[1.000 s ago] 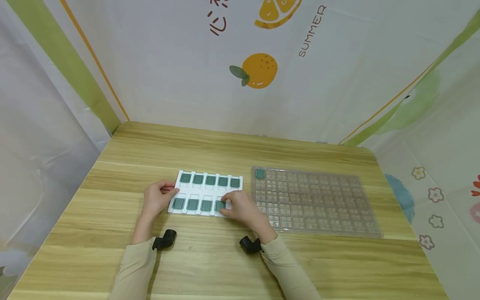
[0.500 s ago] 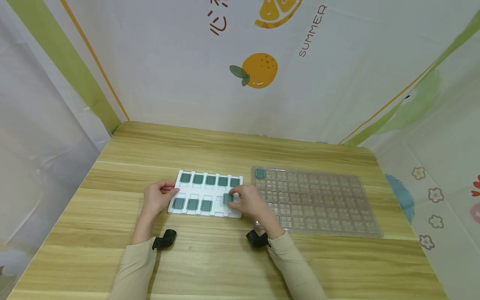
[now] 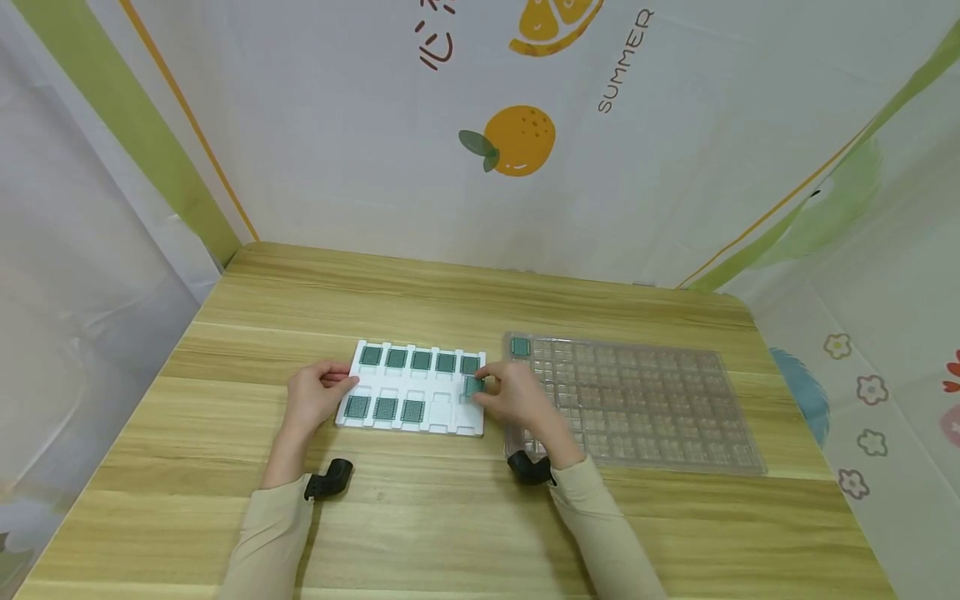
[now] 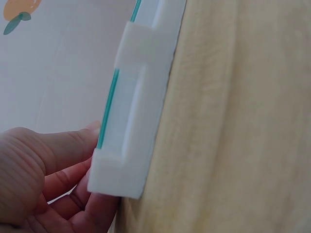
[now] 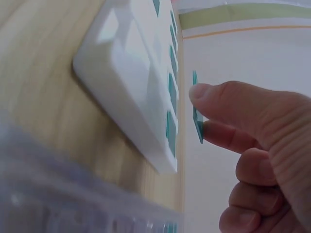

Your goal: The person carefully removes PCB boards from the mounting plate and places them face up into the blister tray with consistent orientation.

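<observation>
A white tray (image 3: 405, 382) lies left of the middle of the table, with several small green circuit boards (image 3: 422, 360) in its far row and three in its near row. My left hand (image 3: 315, 396) grips the tray's left end, thumb on top and fingers at the side, as the left wrist view shows. Between thumb and index finger, my right hand (image 3: 517, 393) pinches one green circuit board (image 5: 198, 127). That board is raised over the tray's right end, apart from it in the right wrist view. The right hand's other fingers are curled in.
A clear plastic tray (image 3: 645, 454) with many small compartments lies to the right, one green board (image 3: 521, 346) in its far left corner compartment. Both trays rest on a wooden table (image 3: 405, 533). A printed white curtain (image 3: 360, 150) hangs behind.
My right hand has lifted a circuit board out of the white tray's near row and carried it right and slightly away from me. The left hand stays at the tray's left end.
</observation>
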{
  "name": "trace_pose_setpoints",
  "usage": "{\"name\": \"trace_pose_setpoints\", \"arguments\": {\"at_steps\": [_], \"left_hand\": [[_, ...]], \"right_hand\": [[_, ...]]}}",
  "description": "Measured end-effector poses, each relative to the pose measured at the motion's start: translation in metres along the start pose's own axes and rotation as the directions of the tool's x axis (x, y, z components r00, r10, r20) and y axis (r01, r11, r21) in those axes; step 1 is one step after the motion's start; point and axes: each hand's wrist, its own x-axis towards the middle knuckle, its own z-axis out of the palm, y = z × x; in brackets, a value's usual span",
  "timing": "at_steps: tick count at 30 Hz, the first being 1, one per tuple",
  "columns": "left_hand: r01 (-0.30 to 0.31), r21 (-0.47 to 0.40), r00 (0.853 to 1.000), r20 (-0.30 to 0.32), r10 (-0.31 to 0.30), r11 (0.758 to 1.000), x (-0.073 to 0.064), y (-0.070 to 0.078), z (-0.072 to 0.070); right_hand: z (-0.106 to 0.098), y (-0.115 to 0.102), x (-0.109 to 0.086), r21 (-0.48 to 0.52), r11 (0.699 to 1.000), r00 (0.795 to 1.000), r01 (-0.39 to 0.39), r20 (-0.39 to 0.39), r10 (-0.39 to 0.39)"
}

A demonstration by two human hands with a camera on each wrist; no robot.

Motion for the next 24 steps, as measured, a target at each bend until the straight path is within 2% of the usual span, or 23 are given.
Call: {"name": "trace_pose_setpoints", "arguments": {"at_steps": [8,24], "left_hand": [[0.004,0.003,1.000,0.002,-0.004,1.000,0.000,0.000,0.000],[-0.003,0.006,1.000,-0.004,0.003,1.000,0.001,-0.001,0.001]], "right_hand": [[-0.009,0.012,0.000,0.003,1.000,0.998,0.031,-0.046,-0.031],[-0.025,0.034,-0.007,0.000,1.000,1.000,-0.021,-0.013,0.021]]}}
